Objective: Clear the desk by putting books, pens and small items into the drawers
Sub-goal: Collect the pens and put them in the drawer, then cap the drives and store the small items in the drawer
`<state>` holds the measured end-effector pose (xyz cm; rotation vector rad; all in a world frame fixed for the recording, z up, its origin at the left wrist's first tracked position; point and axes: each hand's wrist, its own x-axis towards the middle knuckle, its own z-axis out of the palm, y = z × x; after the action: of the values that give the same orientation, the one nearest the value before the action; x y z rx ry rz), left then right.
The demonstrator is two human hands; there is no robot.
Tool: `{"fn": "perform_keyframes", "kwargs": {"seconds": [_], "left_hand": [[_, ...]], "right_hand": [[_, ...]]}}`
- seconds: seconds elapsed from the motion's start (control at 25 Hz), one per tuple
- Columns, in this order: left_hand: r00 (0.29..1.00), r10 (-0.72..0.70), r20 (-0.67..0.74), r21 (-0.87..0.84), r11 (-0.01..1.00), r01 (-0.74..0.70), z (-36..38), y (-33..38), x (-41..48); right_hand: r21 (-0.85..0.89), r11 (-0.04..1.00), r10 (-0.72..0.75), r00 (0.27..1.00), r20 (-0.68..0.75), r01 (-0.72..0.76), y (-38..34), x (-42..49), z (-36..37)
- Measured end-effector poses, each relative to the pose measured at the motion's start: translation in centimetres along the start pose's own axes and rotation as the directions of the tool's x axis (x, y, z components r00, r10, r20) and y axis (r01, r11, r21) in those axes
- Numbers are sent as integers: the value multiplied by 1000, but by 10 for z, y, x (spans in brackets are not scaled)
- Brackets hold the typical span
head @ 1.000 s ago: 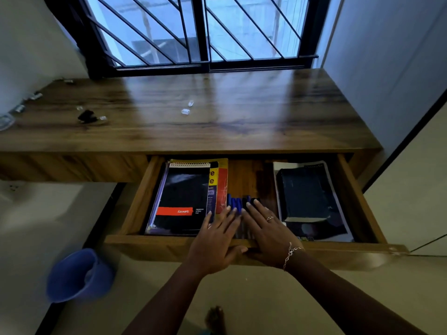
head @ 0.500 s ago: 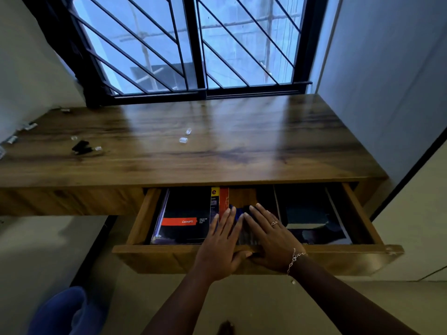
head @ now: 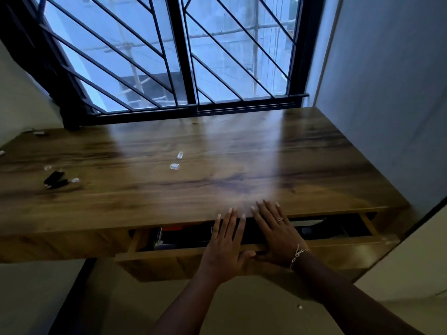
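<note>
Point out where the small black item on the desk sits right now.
In the head view, the small black item lies at the left of the desk top, with a small clear piece just right of it.

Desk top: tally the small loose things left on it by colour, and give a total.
Clear bits: 4
Black piece: 1 (blurred; may be two parts lying together)
Pale bits at the far left edge: 2
Total: 7
</note>
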<state>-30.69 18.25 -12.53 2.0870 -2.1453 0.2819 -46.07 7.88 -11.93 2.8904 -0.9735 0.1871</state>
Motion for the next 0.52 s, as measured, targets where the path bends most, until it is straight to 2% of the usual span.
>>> {"fn": "perform_keyframes", "kwargs": {"seconds": [0.24, 0.4, 0.52], "left_hand": [[991, -117, 66, 64, 992, 112, -2, -13, 50], [989, -114, 91, 29, 993, 112, 1, -17, 67], [994, -83, 67, 74, 994, 78, 7, -21, 67]], "right_hand": [[9, 994, 110, 994, 22, -110, 8, 50, 0], [-15, 998, 68, 996, 54, -68, 14, 70, -1], [-28, 999, 32, 999, 35, -31, 17, 71, 1]]}}
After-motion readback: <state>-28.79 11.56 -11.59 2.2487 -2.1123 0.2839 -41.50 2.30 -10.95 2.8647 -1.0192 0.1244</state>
